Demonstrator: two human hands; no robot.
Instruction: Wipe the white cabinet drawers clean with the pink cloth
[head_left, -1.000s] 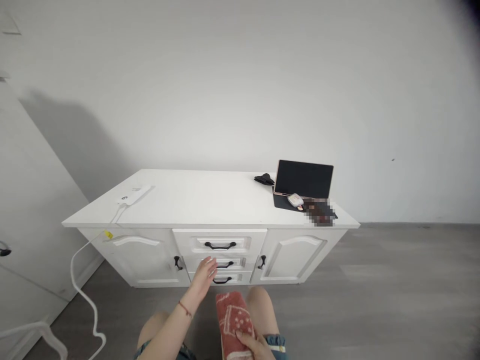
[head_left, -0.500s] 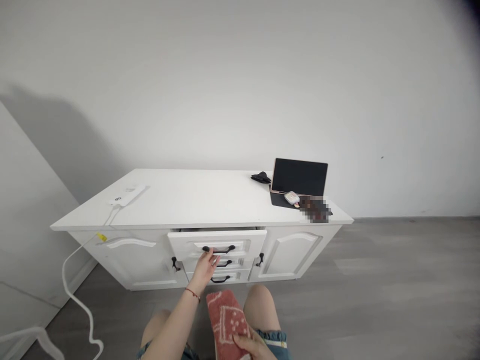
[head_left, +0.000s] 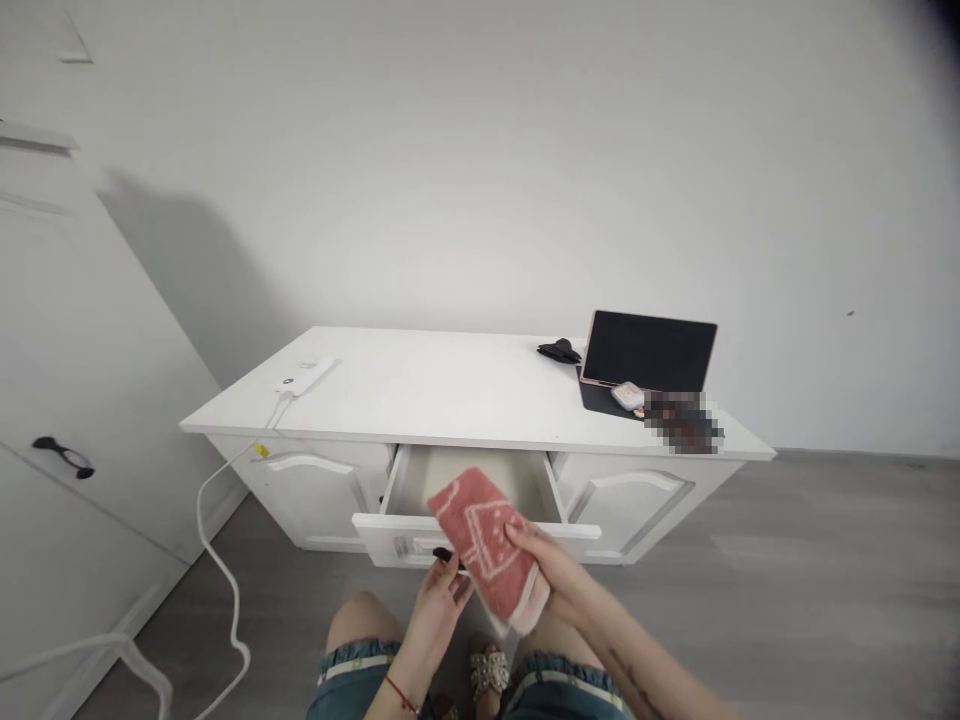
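Observation:
My right hand grips a folded red towel with a white line pattern and holds it above the front of the pulled-out drawer. My left hand is at the drawer front, its fingers closed at the black drawer handle. The towel covers most of that handle and part of the drawer's inside. What shows of the drawer floor is pale and bare.
On the white cabinet are a white power strip, a black folded item, a tablet and a small white case. A white cable hangs at the left, near a tall white cupboard.
My left hand has pulled the top drawer out much further towards me. My right hand has lifted the red towel from between my knees to above the drawer front. The view has shifted left.

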